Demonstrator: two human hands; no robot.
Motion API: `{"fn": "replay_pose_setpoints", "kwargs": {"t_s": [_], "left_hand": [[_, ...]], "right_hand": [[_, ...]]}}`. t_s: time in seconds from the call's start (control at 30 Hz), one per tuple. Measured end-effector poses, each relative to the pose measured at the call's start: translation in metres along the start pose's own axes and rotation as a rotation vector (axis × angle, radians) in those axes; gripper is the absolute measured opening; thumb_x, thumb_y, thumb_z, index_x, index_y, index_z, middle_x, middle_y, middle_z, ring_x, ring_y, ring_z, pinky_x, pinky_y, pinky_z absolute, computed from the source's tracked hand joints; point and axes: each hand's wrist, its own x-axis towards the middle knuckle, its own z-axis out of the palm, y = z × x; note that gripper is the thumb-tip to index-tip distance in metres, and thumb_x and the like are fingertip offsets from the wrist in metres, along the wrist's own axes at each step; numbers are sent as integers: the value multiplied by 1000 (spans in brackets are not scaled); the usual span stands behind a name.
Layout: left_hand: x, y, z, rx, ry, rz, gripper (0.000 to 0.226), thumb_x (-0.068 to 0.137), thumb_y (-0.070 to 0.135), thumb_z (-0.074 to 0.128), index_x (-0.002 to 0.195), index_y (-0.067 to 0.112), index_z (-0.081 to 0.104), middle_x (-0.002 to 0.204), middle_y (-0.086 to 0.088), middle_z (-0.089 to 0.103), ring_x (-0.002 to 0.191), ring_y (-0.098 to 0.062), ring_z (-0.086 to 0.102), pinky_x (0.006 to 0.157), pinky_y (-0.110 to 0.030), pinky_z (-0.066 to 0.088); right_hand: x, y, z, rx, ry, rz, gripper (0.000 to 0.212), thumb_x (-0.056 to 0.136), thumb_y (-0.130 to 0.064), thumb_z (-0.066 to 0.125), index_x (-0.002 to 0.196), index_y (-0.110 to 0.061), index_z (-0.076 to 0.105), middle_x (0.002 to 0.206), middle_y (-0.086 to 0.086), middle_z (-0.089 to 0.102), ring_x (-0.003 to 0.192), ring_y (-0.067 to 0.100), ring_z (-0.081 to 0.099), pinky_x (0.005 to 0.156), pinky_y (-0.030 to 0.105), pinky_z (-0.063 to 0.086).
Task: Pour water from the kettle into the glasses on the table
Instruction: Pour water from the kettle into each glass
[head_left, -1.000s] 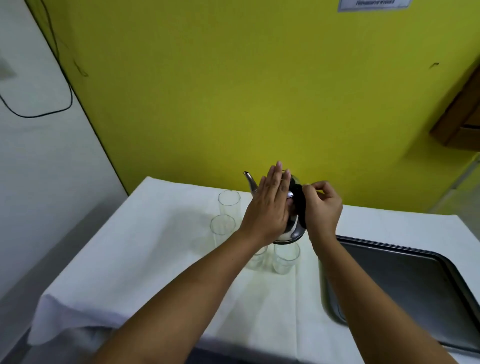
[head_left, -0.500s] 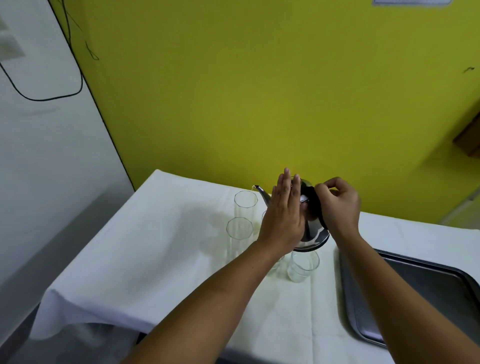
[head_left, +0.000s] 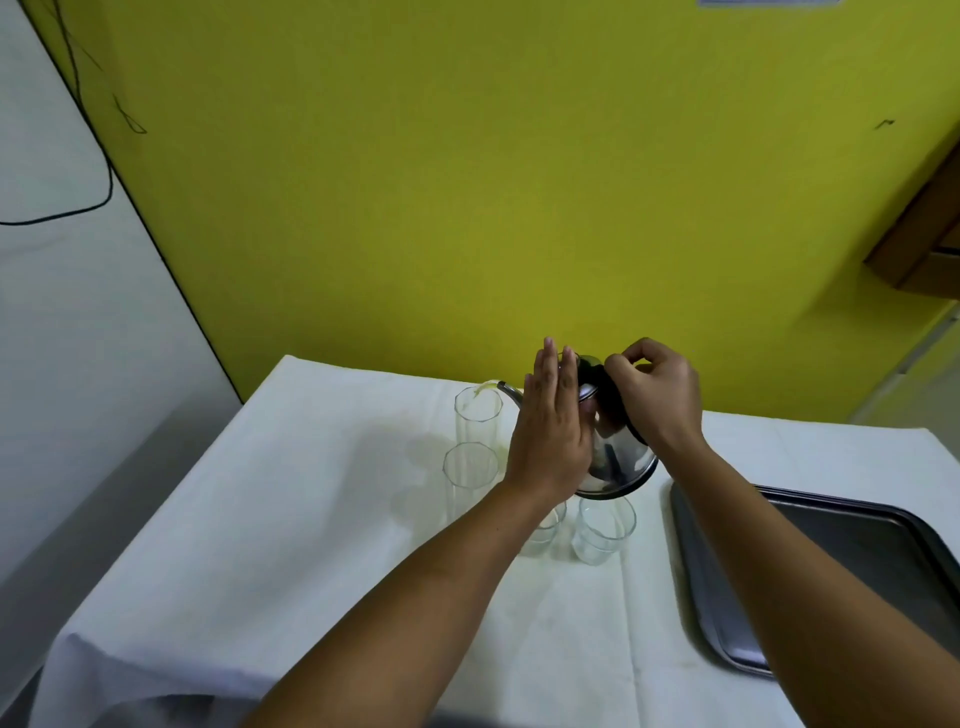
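A shiny steel kettle (head_left: 618, 457) is held in the air, tilted to the left, with its thin spout over the rim of the far tall glass (head_left: 478, 415). My right hand (head_left: 654, 395) grips its black handle. My left hand (head_left: 553, 431) lies flat, fingers straight, against the kettle's lid and side. A second tall glass (head_left: 470, 470) stands just in front of the first. Two short glasses stand under the kettle: one (head_left: 602, 530) in full view, the other (head_left: 543, 527) half hidden by my left forearm.
The white cloth-covered table (head_left: 311, 519) meets a yellow wall at the back. A dark metal tray (head_left: 857, 561) lies on the right side of the table. The table's left and front edges drop off to the floor.
The kettle has tilted further left and its spout has reached the far tall glass. Both hands kept their hold on it.
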Motion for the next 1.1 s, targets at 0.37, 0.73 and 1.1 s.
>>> {"fn": "replay_pose_setpoints", "kwargs": {"t_s": [0.37, 0.73, 1.1], "left_hand": [[-1, 8, 8, 43, 45, -69, 57, 101, 28, 32, 148, -2, 19, 157, -22, 10, 145, -33, 12, 115, -49, 21], [-8, 13, 9, 135, 73, -119, 58, 100, 27, 34, 148, -1, 19, 157, -21, 11, 145, -32, 14, 115, -48, 21], [1, 14, 9, 106, 108, -171, 58, 102, 34, 26, 149, 1, 18, 157, -19, 10, 146, -29, 11, 116, -45, 15]], "right_hand": [[9, -2, -5, -54, -74, -22, 17, 75, -32, 59, 71, -16, 63, 56, 8, 65, 56, 26, 55, 55, 34, 44], [10, -3, -8, -88, -149, -39, 20, 76, -36, 59, 71, -17, 62, 59, 6, 66, 59, 27, 59, 53, 31, 41], [17, -13, -8, -128, -171, -58, 21, 78, -37, 61, 74, -16, 63, 64, 7, 67, 64, 29, 60, 56, 31, 41]]}}
